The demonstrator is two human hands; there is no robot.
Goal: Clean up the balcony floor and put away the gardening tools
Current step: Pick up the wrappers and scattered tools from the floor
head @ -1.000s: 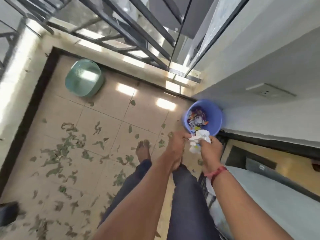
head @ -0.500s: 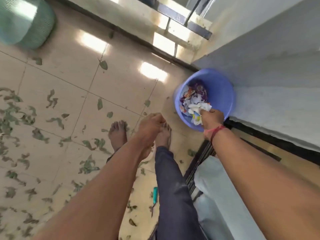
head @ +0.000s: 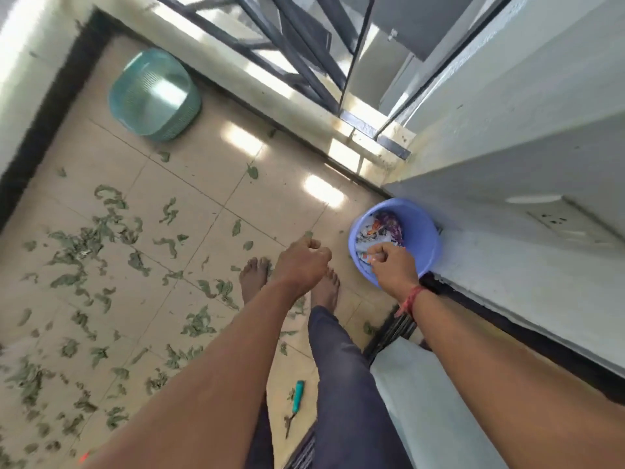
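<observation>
Leaves litter the tiles on the left, and we hang our right hand over the blue tub by the right wall, fingers curled; whether they pinch a scrap, we cannot tell. Our left hand is a bare fist just beside it. A teal-handled tool lies near, by our leg.

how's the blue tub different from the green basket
The blue tub is smooth-walled and holds paper scraps; the green basket is ribbed and shows no contents. The tub sits by the right wall under the right hand; the basket stands alone by the railing. Both sit on the floor.
</observation>
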